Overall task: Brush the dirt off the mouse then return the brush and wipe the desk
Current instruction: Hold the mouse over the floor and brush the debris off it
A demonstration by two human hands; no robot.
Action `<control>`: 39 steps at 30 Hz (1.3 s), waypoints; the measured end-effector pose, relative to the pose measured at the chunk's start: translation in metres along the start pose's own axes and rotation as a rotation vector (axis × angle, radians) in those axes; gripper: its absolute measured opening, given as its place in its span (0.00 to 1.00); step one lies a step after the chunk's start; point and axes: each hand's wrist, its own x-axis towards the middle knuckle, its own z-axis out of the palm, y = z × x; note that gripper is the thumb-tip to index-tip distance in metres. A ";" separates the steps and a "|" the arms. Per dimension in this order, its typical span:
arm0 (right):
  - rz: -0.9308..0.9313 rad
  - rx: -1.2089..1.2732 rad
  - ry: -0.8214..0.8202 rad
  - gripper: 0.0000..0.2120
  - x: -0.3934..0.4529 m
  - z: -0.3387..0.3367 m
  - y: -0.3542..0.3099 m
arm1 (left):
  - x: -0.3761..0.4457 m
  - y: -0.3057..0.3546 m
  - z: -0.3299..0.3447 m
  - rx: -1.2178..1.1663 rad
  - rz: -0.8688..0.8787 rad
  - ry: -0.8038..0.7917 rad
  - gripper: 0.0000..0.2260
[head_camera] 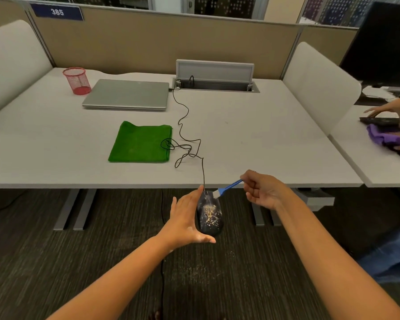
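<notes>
Dirt sits in yellow specks on the back of the black mouse [209, 214]. The mouse is held up in the air, near the front edge of the desk [252, 135] and over the carpet [56, 262], not over the desk top. The left hand [187, 221] holds it from the left side, with the fingers along that side and the thumb under the near end. The right hand [262, 189] has its fingers curled tight round the handle of the blue brush [226, 188], and the white bristles touch the far end of the mouse.

What could go wrong, I think: the left hand's hold looks loose, so a hard push from the brush could knock the mouse out of it. The cord [183, 132] is looped and lies partly on the green cloth [140, 143], so a tug could drag the cloth. The dirt would fall on the carpet, where some pale specks already lie.

Counting: one mouse, one brush, one green cloth, one closed laptop [127, 93] far left, one red mesh cup [76, 80] beside it. At the far right, another person's hands [388, 109] work with a purple cloth [383, 136].
</notes>
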 end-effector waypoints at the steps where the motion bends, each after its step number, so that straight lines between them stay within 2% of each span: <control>1: 0.016 -0.004 -0.017 0.05 -0.001 0.001 -0.001 | 0.001 0.001 0.000 -0.002 0.003 0.000 0.55; 5: 0.065 -0.061 -0.058 0.05 -0.001 0.005 0.003 | 0.001 0.003 0.000 -0.019 0.011 0.006 0.54; 11: 0.119 -0.097 -0.009 0.04 0.003 -0.009 0.007 | -0.001 -0.002 -0.001 -0.010 0.016 0.012 0.56; 15: 0.067 -0.092 0.015 0.04 0.003 -0.013 0.003 | -0.004 -0.004 0.000 -0.003 0.012 0.007 0.56; 22: -0.024 -0.152 -0.064 0.03 -0.005 0.004 0.010 | -0.002 -0.003 0.002 -0.002 0.010 0.006 0.56; 28: -0.036 -0.041 -0.009 0.03 -0.002 -0.016 0.016 | -0.001 0.001 0.001 -0.055 -0.030 0.044 0.57; 32: -0.063 0.089 -0.066 0.04 -0.008 -0.019 0.020 | -0.001 0.001 0.001 -0.072 -0.048 0.061 0.57; 39: -0.064 -0.001 -0.112 0.04 -0.012 -0.010 0.033 | 0.002 0.008 0.002 -0.060 -0.033 0.051 0.56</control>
